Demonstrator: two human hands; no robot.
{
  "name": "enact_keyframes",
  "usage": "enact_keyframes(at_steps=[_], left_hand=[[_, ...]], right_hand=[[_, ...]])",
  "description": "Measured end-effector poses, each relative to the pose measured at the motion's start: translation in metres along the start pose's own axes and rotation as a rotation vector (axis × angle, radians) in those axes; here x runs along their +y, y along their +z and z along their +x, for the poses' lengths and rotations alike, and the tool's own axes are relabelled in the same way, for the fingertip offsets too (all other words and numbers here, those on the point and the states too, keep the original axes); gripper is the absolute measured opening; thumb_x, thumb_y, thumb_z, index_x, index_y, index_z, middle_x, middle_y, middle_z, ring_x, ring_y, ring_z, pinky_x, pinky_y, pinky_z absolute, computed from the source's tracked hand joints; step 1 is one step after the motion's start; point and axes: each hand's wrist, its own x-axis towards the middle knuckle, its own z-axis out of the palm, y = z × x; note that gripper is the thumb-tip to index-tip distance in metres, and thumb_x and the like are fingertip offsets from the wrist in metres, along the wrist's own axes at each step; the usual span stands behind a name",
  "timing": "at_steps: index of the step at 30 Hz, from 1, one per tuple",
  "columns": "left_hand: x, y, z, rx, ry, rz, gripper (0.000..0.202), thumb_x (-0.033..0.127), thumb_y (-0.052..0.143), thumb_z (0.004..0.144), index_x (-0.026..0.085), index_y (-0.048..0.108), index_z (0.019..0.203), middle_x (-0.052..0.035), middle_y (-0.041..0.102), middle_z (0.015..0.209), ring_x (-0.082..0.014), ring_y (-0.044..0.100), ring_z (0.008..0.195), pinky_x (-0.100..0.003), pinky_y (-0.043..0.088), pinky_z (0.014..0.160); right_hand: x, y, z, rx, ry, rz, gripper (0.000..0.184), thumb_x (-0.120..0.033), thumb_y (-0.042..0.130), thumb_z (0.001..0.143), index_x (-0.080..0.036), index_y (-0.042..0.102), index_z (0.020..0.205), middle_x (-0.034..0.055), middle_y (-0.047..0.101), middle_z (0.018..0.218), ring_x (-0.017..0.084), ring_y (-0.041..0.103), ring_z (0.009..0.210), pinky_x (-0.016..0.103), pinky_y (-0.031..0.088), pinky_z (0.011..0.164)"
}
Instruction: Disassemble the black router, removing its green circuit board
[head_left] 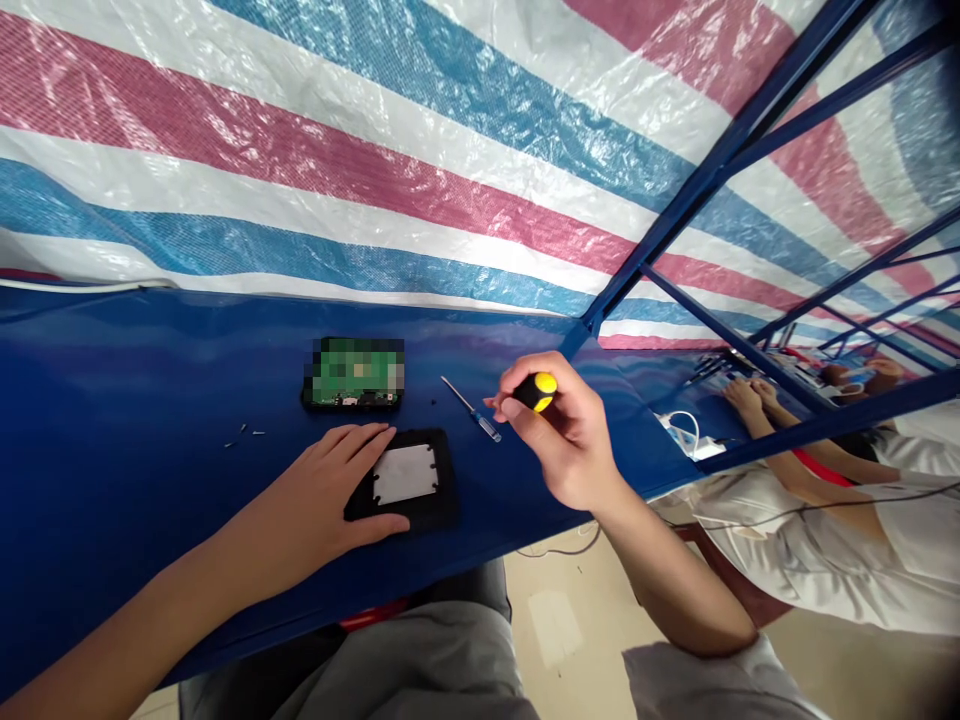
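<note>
My left hand [322, 500] lies flat on the blue table [112, 450], fingers stretched, its thumb and fingertips against the left side of a black cover with a pale inner plate [406, 478]. My right hand [559, 430] is closed round a black and yellow screwdriver handle [537, 390], held above the table to the right of the cover. A small blue-handled screwdriver [472, 410] lies on the table just left of that hand. Behind the cover sits a black case with a green circuit board [354, 374].
Several tiny screws [244, 435] lie at the left of the board. A striped tarpaulin wall [375, 150] backs the table. At the right, past blue frame bars [750, 120], another person's hands [746, 395] work at a neighbouring table. My knees show below the table edge.
</note>
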Motion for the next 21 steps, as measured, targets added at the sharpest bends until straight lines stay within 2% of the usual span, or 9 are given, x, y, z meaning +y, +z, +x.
enact_keyframes(at_steps=[2, 5, 7, 10, 11, 16, 21], left_hand=[[0.007, -0.006, 0.004, 0.034, 0.035, 0.034, 0.096, 0.085, 0.058, 0.093, 0.021, 0.054, 0.164, -0.0123, 0.057, 0.167, -0.0441, 0.045, 0.157, -0.059, 0.045, 0.125], [0.020, -0.015, 0.012, 0.025, 0.094, 0.102, 0.080, 0.072, 0.063, 0.096, 0.018, 0.065, 0.154, -0.0146, 0.067, 0.156, -0.0431, 0.054, 0.149, -0.056, 0.046, 0.124], [0.030, -0.021, 0.019, -0.015, 0.115, 0.140, 0.072, 0.064, 0.067, 0.095, 0.016, 0.069, 0.149, -0.0155, 0.069, 0.150, -0.0422, 0.059, 0.142, -0.054, 0.048, 0.121], [0.044, -0.030, 0.028, -0.095, 0.111, 0.181, 0.062, 0.055, 0.072, 0.091, 0.018, 0.074, 0.140, -0.0151, 0.073, 0.140, -0.0419, 0.065, 0.132, -0.053, 0.053, 0.111], [0.048, -0.033, 0.031, -0.130, 0.097, 0.185, 0.059, 0.053, 0.073, 0.090, 0.018, 0.075, 0.138, -0.0149, 0.074, 0.136, -0.0412, 0.067, 0.127, -0.051, 0.054, 0.107], [0.060, -0.045, 0.041, -0.230, 0.030, 0.202, 0.054, 0.051, 0.074, 0.088, 0.017, 0.076, 0.130, -0.0150, 0.074, 0.124, -0.0381, 0.069, 0.119, -0.044, 0.057, 0.093], [0.068, -0.053, 0.050, -0.265, 0.011, 0.267, 0.050, 0.045, 0.073, 0.083, 0.018, 0.076, 0.125, -0.0136, 0.075, 0.118, -0.0371, 0.070, 0.115, -0.042, 0.057, 0.092]], right_hand=[[-0.003, -0.002, -0.005, -0.083, 0.016, -0.109, 0.010, -0.016, 0.061, 0.097, -0.024, 0.063, 0.101, 0.0003, 0.069, 0.092, 0.015, 0.063, 0.072, 0.029, 0.052, 0.068], [-0.003, 0.004, -0.014, -0.355, 0.137, -0.265, 0.013, -0.020, 0.067, 0.095, -0.022, 0.071, 0.108, 0.0056, 0.078, 0.105, 0.021, 0.073, 0.088, 0.032, 0.055, 0.076], [-0.001, 0.011, -0.018, -0.520, 0.272, -0.408, 0.038, -0.035, 0.077, 0.095, -0.021, 0.072, 0.130, 0.0120, 0.081, 0.119, 0.031, 0.077, 0.105, 0.037, 0.058, 0.084], [0.006, 0.019, -0.019, -0.684, 0.434, -0.584, 0.089, -0.051, 0.087, 0.088, -0.017, 0.051, 0.162, 0.0182, 0.081, 0.121, 0.041, 0.077, 0.113, 0.044, 0.059, 0.085], [0.008, 0.020, -0.019, -0.719, 0.453, -0.605, 0.095, -0.053, 0.088, 0.086, -0.017, 0.048, 0.165, 0.0186, 0.081, 0.120, 0.042, 0.077, 0.113, 0.045, 0.060, 0.085], [0.018, 0.025, -0.013, -0.802, 0.406, -0.599, 0.101, -0.060, 0.091, 0.081, -0.019, 0.050, 0.164, 0.0205, 0.077, 0.133, 0.043, 0.076, 0.118, 0.045, 0.060, 0.086], [0.019, 0.033, -0.009, -0.890, 0.400, -0.650, 0.128, -0.066, 0.090, 0.079, -0.014, 0.026, 0.176, 0.0225, 0.079, 0.125, 0.042, 0.077, 0.111, 0.041, 0.058, 0.079]])
